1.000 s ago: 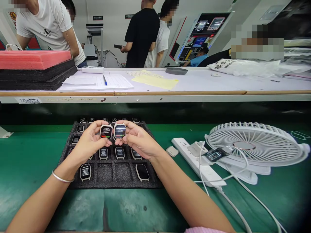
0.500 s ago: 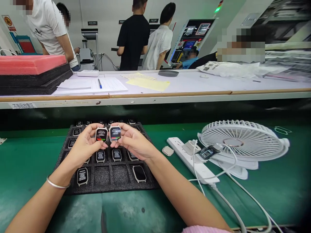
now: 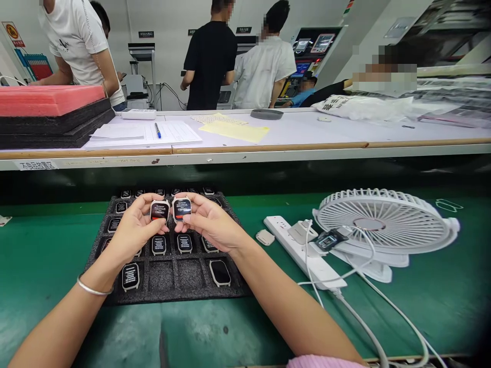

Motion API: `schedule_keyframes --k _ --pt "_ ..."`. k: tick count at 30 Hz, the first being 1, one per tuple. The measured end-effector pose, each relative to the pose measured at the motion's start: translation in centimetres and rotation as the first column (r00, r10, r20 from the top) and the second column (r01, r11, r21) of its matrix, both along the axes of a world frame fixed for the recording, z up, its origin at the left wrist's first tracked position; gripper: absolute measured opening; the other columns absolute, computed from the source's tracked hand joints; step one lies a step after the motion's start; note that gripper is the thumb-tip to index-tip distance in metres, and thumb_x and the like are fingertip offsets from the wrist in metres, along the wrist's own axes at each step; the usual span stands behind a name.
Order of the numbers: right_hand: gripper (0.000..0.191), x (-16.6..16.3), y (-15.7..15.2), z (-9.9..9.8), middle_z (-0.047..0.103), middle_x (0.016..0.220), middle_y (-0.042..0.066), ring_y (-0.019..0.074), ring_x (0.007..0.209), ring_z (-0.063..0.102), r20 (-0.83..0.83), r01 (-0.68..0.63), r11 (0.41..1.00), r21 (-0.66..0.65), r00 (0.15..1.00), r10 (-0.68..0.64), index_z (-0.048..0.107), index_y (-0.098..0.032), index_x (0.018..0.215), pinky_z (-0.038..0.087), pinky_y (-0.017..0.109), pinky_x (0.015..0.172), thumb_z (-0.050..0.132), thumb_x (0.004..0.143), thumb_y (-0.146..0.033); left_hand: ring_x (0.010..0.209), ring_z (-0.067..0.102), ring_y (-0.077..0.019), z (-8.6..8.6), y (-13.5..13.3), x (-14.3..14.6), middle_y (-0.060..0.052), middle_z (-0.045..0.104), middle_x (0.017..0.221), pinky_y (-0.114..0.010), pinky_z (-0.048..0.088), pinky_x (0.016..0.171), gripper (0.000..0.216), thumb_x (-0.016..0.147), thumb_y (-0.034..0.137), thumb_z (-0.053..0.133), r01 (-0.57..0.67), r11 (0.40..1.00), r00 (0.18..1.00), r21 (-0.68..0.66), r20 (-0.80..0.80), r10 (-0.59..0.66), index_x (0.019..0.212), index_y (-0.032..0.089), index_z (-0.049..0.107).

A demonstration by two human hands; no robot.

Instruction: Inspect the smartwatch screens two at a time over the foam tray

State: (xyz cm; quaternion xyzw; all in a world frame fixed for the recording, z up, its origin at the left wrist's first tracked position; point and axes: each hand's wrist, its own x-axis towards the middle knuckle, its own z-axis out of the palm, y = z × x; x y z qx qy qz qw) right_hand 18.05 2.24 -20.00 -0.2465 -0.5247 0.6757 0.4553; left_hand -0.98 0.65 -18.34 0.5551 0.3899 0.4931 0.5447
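Two watches are sitting side by side above the tray point(image 3: 169, 294), screens lit and facing up. The left hand point(image 3: 134, 230) is pinching the left watch point(image 3: 159, 210) between thumb and fingers; the right hand point(image 3: 209, 225) is gripping the right watch point(image 3: 181, 209) the same way. The two watches are nearly touching. Below them, more watches are lying in the tray's foam pockets on the green surface point(image 3: 46, 255). To the right, a power strip point(image 3: 307, 253) and a white fan point(image 3: 383, 225) are resting near each other.
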Motion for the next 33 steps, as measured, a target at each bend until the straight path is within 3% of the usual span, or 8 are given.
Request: schedule_keyframes --k 7,16,33 --pt "0.045 0.0 -0.05 0.17 0.067 0.087 0.0 0.0124 0.069 0.067 -0.011 0.014 1.0 -0.001 1.0 -0.014 0.058 -0.021 0.116 0.052 0.027 0.066 0.071 0.073 -0.012 0.065 0.071 -0.0113 -0.04 -0.23 0.0 -0.003 0.064 0.107 -0.028 0.061 0.068 0.043 0.07 0.018 0.069 -0.003 1.0 1.0 -0.007 0.008 0.003 0.11 0.019 0.053" --pt "0.037 -0.07 0.16 -0.12 0.067 0.087 -0.001 0.0087 0.058 0.061 0.008 0.065 0.997 -0.043 0.998 -0.065 0.06 -0.021 0.107 0.05 0.024 0.057 0.079 0.075 -0.026 0.063 0.073 -0.0164 0.23 -0.64 0.31 -0.003 0.068 0.097 -0.03 0.061 0.063 0.033 0.078 0.022 0.064 0.0 0.999 1.0 -0.044 -0.015 0.0 0.109 0.017 0.055" --pt "0.04 -0.13 -0.1 0.26 0.067 0.088 0.0 0.0093 0.06 0.059 0.011 0.066 0.997 -0.025 0.998 -0.066 0.06 -0.021 0.107 0.051 0.026 0.059 0.075 0.07 -0.014 0.064 0.072 -0.0179 0.39 -0.64 0.11 -0.003 0.07 0.092 -0.033 0.061 0.066 0.033 0.074 0.024 0.062 0.02 0.995 0.997 -0.096 0.07 -0.013 0.106 0.017 0.058"
